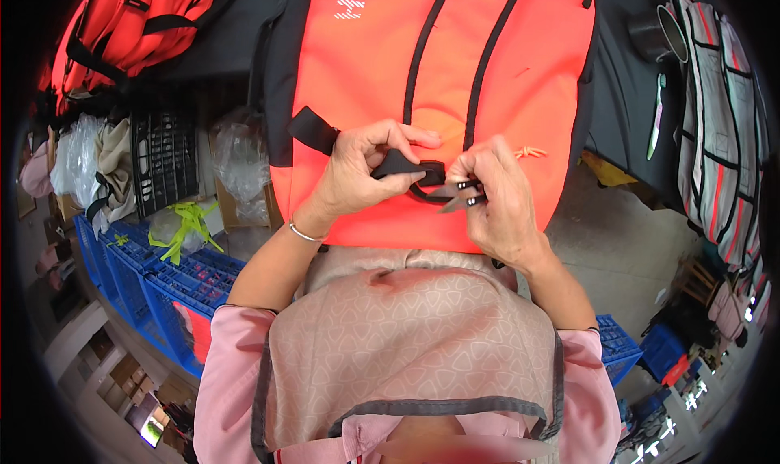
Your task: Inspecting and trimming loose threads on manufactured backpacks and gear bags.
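A bright orange-red backpack with black piping lies in front of me, its lower end against my apron. My left hand pinches a black webbing strap between thumb and fingers; the strap's loose end sticks out to the left. At my left fingertips a small black buckle shows, partly covered. My right hand is closed around small scissors, their metal blades pointing left just below the buckle. Right beside that hand, a tuft of orange cord lies on the fabric.
More red-orange bags lie at the far left of the dark table. On the right are a toothbrush, a dark cup and striped grey fabric. Blue crates and a black crate stand to my left.
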The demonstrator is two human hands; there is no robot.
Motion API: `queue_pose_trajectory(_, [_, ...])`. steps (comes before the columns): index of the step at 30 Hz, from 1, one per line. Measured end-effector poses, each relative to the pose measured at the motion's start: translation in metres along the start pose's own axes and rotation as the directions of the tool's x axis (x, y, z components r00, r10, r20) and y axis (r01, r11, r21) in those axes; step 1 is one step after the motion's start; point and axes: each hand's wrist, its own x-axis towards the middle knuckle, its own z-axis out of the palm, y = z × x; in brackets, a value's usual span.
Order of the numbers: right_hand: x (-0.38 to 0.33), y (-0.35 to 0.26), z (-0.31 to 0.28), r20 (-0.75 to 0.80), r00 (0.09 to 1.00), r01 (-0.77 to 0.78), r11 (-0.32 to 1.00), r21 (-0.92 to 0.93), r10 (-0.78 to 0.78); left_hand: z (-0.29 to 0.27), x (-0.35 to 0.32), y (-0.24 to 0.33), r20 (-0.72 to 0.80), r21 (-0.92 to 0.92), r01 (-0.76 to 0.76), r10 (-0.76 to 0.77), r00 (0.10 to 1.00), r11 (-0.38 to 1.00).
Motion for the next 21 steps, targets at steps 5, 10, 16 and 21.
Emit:
queue_pose_trajectory(5, [-0.014,0.000,0.000,0.025,0.999,0.044,0.999,-0.014,-0.043,-0.005,0.000,-0.011,0.052,-0.029,-0.029,0.030,0.998,0.999])
queue_pose_trajectory(10, [-0.020,-0.005,-0.003,0.035,0.999,0.009,0.999,-0.050,-0.007,-0.006,0.002,-0.013,0.077,-0.036,-0.006,0.008,0.997,0.999])
queue_pose_trajectory(16, [-0.024,-0.012,-0.028,0.104,0.991,0.077,0.997,0.030,-0.079,-0.017,0.005,-0.019,0.108,-0.133,-0.025,0.039,0.993,0.991])
queue_pose_trajectory(21, [-0.010,-0.025,-0.038,-0.088,0.996,-0.029,0.981,-0.193,0.012,-0.018,0.006,-0.018,0.114,-0.148,-0.021,0.038,0.993,0.989])
